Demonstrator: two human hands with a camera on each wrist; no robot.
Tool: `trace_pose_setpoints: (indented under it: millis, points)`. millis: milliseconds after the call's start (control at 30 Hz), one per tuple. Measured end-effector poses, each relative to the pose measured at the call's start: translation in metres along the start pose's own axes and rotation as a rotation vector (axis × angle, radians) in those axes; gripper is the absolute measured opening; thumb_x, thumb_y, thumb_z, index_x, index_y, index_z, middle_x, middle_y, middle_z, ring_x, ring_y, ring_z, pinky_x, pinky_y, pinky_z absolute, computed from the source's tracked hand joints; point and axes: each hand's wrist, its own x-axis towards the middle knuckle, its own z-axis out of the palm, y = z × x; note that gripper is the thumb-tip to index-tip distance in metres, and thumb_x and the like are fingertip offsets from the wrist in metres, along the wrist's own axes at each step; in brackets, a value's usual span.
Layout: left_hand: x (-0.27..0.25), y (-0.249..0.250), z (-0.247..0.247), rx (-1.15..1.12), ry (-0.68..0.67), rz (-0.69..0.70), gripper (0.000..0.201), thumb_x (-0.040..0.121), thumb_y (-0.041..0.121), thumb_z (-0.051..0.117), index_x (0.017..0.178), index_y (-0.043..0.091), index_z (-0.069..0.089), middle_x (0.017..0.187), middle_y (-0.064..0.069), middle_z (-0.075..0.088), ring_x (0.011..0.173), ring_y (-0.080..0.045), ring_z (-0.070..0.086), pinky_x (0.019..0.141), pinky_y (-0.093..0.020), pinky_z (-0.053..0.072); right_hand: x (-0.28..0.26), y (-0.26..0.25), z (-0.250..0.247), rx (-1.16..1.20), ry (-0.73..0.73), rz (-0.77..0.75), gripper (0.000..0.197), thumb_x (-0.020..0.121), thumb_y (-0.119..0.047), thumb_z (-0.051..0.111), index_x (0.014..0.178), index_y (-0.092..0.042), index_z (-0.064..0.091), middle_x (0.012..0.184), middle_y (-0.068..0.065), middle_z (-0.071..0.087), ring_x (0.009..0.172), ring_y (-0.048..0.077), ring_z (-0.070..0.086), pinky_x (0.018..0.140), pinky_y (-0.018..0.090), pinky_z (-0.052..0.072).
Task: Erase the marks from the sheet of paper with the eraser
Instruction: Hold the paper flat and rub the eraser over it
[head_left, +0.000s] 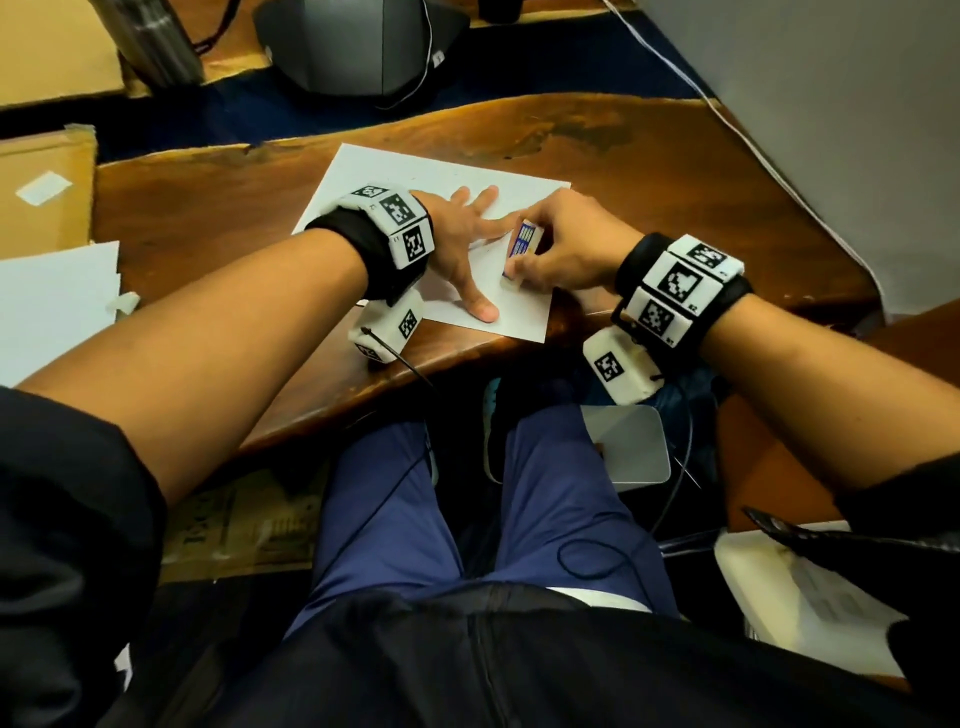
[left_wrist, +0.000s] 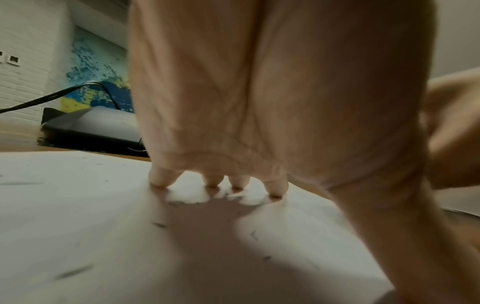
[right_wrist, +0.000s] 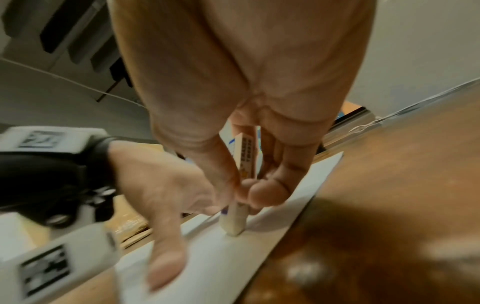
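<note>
A white sheet of paper (head_left: 415, 179) lies on the brown wooden table (head_left: 218, 218). My left hand (head_left: 465, 244) lies flat on the sheet with fingers spread, pressing it down. Right beside it my right hand (head_left: 558, 249) pinches a white eraser in a blue printed sleeve (head_left: 521, 249). The eraser stands on end, its bare tip (right_wrist: 233, 227) touching the paper near the sheet's right edge. In the left wrist view, the fingertips (left_wrist: 275, 190) press the paper (left_wrist: 78, 216), which carries short dark pencil marks and eraser crumbs (left_wrist: 74, 271).
A grey device (head_left: 363, 47) with cables sits at the table's far side. Cardboard (head_left: 44, 187) and loose white sheets (head_left: 52, 306) lie at the left. The table's front edge (head_left: 415, 384) runs just below my wrists, above my legs.
</note>
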Motion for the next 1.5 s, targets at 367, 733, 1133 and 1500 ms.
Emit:
trace_pose_setpoints:
  millis: [367,733,1133,1500]
  points:
    - [0.0,0.003,-0.001,0.045,-0.006,0.002,0.138,0.049,0.077,0.07,0.148,0.045,-0.02,0.159,0.003,-0.03,0.148,-0.029,-0.02,0.117,-0.061,0.001,0.001,0.002,-0.005,-0.025,-0.066,0.006,0.009,0.084,-0.028,0.077,0.086,-0.022,0.07,0.085,-0.002,0.071,0.072,0.007,0.066,0.062,0.019,0.051]
    - [-0.002,0.004,-0.003,0.054,-0.013,-0.005,0.141,0.045,0.078,0.068,0.147,0.044,-0.023,0.158,0.002,-0.031,0.148,-0.029,-0.02,0.116,-0.063,0.003,-0.003,-0.001,-0.005,0.004,-0.078,0.002,0.016,0.083,-0.027,0.078,0.093,-0.021,0.069,0.093,0.0,0.072,0.08,0.012,0.068,0.07,0.023,0.054]
    - [-0.001,0.003,-0.008,-0.045,0.014,-0.001,0.125,0.058,0.077,0.066,0.15,0.047,-0.013,0.162,0.003,-0.022,0.149,-0.028,-0.016,0.118,-0.06,0.002,0.016,0.006,-0.016,0.064,0.039,0.083,0.029,0.085,-0.026,0.077,0.109,-0.012,0.07,0.1,0.005,0.071,0.088,0.018,0.069,0.078,0.03,0.059]
    - [0.014,0.003,-0.005,-0.056,0.011,-0.033,0.143,0.048,0.076,0.075,0.149,0.042,-0.021,0.16,0.005,-0.027,0.148,-0.029,-0.019,0.117,-0.06,0.003,0.03,0.013,-0.02,-0.033,-0.045,-0.023,0.024,0.084,-0.031,0.077,0.102,-0.015,0.072,0.095,0.0,0.071,0.079,0.009,0.066,0.065,0.021,0.05]
